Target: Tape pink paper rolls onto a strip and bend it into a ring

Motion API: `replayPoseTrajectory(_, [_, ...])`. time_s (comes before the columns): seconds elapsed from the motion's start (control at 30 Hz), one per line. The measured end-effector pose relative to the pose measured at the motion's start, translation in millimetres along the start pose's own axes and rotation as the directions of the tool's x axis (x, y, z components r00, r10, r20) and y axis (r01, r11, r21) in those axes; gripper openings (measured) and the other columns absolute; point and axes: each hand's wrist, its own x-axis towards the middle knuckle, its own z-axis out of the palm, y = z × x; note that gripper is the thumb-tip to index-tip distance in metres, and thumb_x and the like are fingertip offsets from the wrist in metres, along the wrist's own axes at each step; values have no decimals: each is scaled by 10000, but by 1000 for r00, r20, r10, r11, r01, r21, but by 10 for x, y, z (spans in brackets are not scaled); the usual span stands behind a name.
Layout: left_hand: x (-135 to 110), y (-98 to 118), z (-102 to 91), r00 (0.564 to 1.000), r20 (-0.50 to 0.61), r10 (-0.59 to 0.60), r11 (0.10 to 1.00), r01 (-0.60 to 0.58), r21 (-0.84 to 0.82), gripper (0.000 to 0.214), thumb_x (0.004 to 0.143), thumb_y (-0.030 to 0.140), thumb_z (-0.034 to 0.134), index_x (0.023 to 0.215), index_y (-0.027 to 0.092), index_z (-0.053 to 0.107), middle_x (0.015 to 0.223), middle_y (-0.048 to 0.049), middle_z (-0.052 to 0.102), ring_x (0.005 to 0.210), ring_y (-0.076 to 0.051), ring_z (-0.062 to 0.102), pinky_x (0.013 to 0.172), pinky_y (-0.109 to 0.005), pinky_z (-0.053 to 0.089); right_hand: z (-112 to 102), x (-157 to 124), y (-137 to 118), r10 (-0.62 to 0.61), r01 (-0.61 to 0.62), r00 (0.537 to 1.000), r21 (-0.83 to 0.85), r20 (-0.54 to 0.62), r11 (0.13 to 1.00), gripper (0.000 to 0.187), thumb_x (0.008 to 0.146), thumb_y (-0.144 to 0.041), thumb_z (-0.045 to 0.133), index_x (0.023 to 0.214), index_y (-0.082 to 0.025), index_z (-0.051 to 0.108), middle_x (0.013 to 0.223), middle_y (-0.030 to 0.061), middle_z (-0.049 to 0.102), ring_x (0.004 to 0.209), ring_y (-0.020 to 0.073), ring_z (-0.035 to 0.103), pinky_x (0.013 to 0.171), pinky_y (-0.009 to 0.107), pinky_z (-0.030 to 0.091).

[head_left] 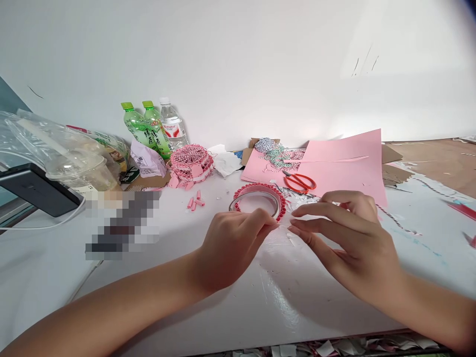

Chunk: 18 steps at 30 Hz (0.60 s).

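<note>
My left hand (236,243) is closed in a pinch just in front of a ring of red-pink paper tubes (283,198). A roll of tape (233,202) overlaps this ring and is partly hidden behind my left hand. Facing it from the right, my right hand (349,238) has thumb and forefinger tips brought together, the other fingers curved above. Between the two sets of fingertips is a small pale scrap, too small to name. Red-handled scissors (300,183) lie beyond my right hand, near white paper scraps.
Several short pink paper tubes (196,201) lie left of the ring. Behind stand a pink string-topped piece (191,163) and bottles (173,124). Pink sheets (344,158) and string (278,153) lie at the back right. A plastic cup (80,171) and a black device (39,188) are left.
</note>
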Motion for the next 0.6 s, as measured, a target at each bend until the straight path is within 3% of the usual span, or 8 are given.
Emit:
replayPoseTrajectory(0.17, [4, 42, -1, 998, -24, 56, 998, -56, -10, 84, 906, 147, 537, 832, 144, 577, 637, 14, 698, 482, -63, 558, 477, -168, 410, -31, 1, -13, 154, -153, 988, 151, 4, 977, 155, 826, -108, 665, 816, -257, 708, 1002, 29, 705, 865, 217, 533, 666, 358, 444])
replayPoseTrajectory(0.3, [6, 39, -10, 995, -42, 86, 996, -85, 25, 97, 908, 144, 525, 828, 141, 580, 627, 10, 696, 448, -62, 528, 456, -175, 381, -70, 15, -22, 204, -190, 977, 189, -56, 963, 184, 847, -116, 641, 868, -288, 701, 1069, 23, 676, 826, 200, 547, 645, 353, 435])
replayPoseTrajectory(0.4, [5, 14, -4, 997, -36, 62, 997, -61, 41, 117, 909, 158, 530, 804, 142, 578, 627, 10, 698, 440, -61, 537, 455, -174, 382, -87, 34, -22, 101, -95, 988, 54, -116, 994, 207, 845, -86, 634, 919, -270, 691, 1053, 62, 674, 849, 233, 536, 690, 399, 413])
replayPoseTrajectory(0.5, [12, 15, 2, 998, -24, 50, 998, -49, 35, 120, 905, 156, 538, 796, 138, 584, 620, 12, 697, 451, -64, 556, 463, -174, 395, -57, 34, -17, -69, 62, 996, -102, -63, 993, 196, 824, -90, 663, 954, -235, 687, 973, 89, 719, 871, 277, 523, 718, 450, 389])
replayPoseTrajectory(0.6, [12, 44, 7, 998, -9, 54, 998, -54, 36, 115, 909, 156, 535, 813, 136, 596, 609, 16, 692, 465, -69, 572, 476, -178, 409, 5, 0, -12, -156, 152, 987, -134, -25, 979, 166, 822, -98, 672, 947, -207, 686, 906, 77, 754, 865, 280, 544, 705, 439, 376])
